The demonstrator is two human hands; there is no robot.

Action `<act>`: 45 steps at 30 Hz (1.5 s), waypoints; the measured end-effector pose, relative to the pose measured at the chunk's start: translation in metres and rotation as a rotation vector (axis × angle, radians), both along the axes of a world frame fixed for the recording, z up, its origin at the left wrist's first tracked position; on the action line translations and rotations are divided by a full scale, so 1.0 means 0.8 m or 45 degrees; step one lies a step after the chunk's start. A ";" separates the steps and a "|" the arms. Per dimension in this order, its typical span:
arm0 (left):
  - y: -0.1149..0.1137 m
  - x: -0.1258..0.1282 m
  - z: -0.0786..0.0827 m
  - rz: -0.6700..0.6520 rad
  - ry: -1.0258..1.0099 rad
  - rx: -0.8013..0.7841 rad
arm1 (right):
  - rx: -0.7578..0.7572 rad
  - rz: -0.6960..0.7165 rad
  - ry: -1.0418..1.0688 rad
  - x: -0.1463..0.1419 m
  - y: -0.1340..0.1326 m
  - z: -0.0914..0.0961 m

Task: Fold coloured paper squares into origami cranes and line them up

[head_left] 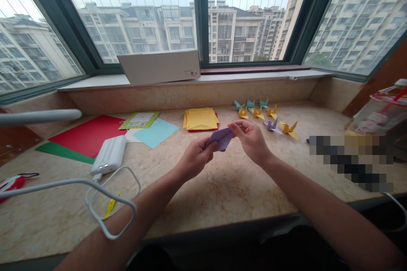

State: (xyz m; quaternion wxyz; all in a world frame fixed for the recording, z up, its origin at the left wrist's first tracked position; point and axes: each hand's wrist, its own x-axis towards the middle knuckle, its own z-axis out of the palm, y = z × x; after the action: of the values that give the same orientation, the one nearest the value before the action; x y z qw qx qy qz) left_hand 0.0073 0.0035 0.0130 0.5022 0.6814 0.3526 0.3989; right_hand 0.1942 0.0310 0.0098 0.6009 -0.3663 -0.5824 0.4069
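Note:
A folded piece of purple origami paper [221,139] is held up above the stone counter, between both hands. My left hand [196,154] grips its left side, thumb on top. At its upper right corner, my right hand [249,137] pinches the paper between thumb and fingers. Behind and to the right of my right hand stand folded paper cranes: several yellow ones [257,113], blue ones [250,106] and a purple one [271,125]. A stack of yellow paper squares [201,118] lies beyond my left hand, with red paper showing beneath.
Red [92,133], green [65,151] and light blue sheets [156,133] lie at left. A white power bank [110,154] has a white cable [90,197] looping near my left forearm. A white box [160,67] rests on the sill; a plastic container [380,112] stands at right.

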 end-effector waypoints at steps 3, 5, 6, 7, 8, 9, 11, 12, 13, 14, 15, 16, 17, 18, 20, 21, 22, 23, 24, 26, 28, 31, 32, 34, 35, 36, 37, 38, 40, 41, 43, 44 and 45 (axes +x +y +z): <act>0.002 -0.002 0.004 0.030 -0.024 0.023 | 0.075 -0.029 -0.078 0.006 0.003 0.002; 0.003 -0.004 0.006 0.050 -0.025 0.029 | 0.216 -0.083 -0.194 0.010 0.004 0.003; 0.003 -0.004 0.007 0.061 -0.019 0.031 | 0.309 -0.126 -0.264 0.012 0.003 0.003; 0.003 -0.004 0.008 0.074 -0.014 0.032 | 0.397 -0.172 -0.335 0.014 0.003 0.004; 0.003 -0.005 0.009 0.086 -0.010 0.030 | 0.469 -0.214 -0.397 0.015 0.002 0.004; 0.003 -0.005 0.010 0.093 -0.007 0.025 | 0.516 -0.245 -0.446 0.017 0.002 0.005; 0.003 -0.006 0.012 0.102 -0.010 0.011 | 0.525 -0.251 -0.503 0.019 0.002 0.005; 0.003 -0.006 0.012 0.102 -0.014 0.003 | 0.487 -0.221 -0.503 0.020 0.003 0.005; 0.003 -0.006 0.012 0.099 -0.018 -0.002 | 0.424 -0.173 -0.486 0.020 0.004 0.005; 0.003 -0.007 0.012 0.094 -0.021 -0.004 | 0.347 -0.113 -0.455 0.021 0.005 0.005; 0.003 -0.007 0.011 0.087 -0.025 0.000 | 0.264 -0.049 -0.416 0.021 0.006 0.005; 0.004 -0.008 0.011 0.079 -0.023 0.006 | 0.189 0.008 -0.371 0.022 0.007 0.005; 0.004 -0.008 0.010 0.072 -0.017 0.015 | 0.131 0.052 -0.325 0.022 0.008 0.006; 0.004 -0.008 0.009 0.070 -0.009 0.025 | 0.092 0.082 -0.286 0.022 0.008 0.007; 0.004 -0.008 0.008 0.069 0.009 0.036 | 0.050 0.121 -0.223 0.022 0.009 0.009; 0.004 -0.008 0.008 0.070 0.013 0.040 | 0.035 0.134 -0.197 0.022 0.009 0.010; 0.004 -0.007 0.007 0.068 0.013 0.043 | 0.024 0.140 -0.177 0.022 0.009 0.012; 0.004 -0.007 0.007 0.065 0.009 0.046 | 0.017 0.138 -0.165 0.022 0.009 0.013; 0.004 -0.007 0.008 0.060 0.006 0.048 | 0.014 0.129 -0.159 0.021 0.009 0.013; 0.004 -0.006 0.007 0.055 -0.004 0.048 | 0.022 0.092 -0.152 0.021 0.009 0.013; 0.004 -0.006 0.007 0.050 -0.013 0.031 | 0.036 0.057 -0.139 0.020 0.010 0.011; 0.005 -0.006 0.005 0.020 -0.023 -0.020 | 0.035 0.030 -0.110 0.020 0.012 0.009; 0.005 -0.006 0.004 0.002 -0.032 -0.039 | 0.031 0.028 -0.102 0.021 0.012 0.008; 0.006 -0.006 0.003 -0.029 -0.061 -0.066 | 0.016 0.040 -0.071 0.021 0.011 0.009; 0.007 -0.006 0.003 -0.033 -0.079 -0.077 | 0.003 0.062 -0.052 0.021 0.011 0.009; 0.007 -0.006 0.004 -0.030 -0.094 -0.086 | -0.014 0.099 -0.031 0.021 0.010 0.010; 0.008 -0.006 0.004 -0.021 -0.105 -0.093 | -0.037 0.153 -0.010 0.021 0.008 0.012; 0.008 -0.006 0.005 -0.010 -0.114 -0.096 | -0.063 0.215 0.008 0.020 0.006 0.013; 0.008 -0.006 0.005 0.004 -0.122 -0.097 | -0.111 0.311 0.031 0.019 0.002 0.015; 0.008 -0.006 0.006 0.004 -0.123 -0.095 | -0.127 0.328 0.039 0.017 0.001 0.016; 0.007 -0.005 0.006 0.000 -0.123 -0.092 | -0.140 0.306 0.049 0.015 -0.001 0.016; 0.007 -0.004 0.006 -0.001 -0.123 -0.090 | -0.138 0.282 0.051 0.014 -0.002 0.016; 0.006 -0.004 0.006 -0.001 -0.122 -0.088 | -0.134 0.263 0.051 0.014 -0.002 0.015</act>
State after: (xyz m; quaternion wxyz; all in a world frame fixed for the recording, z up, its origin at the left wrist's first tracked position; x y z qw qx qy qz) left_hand 0.0043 0.0085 0.0175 0.5418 0.6441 0.3415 0.4184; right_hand 0.2050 0.0297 0.0219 0.5472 -0.3273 -0.5827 0.5038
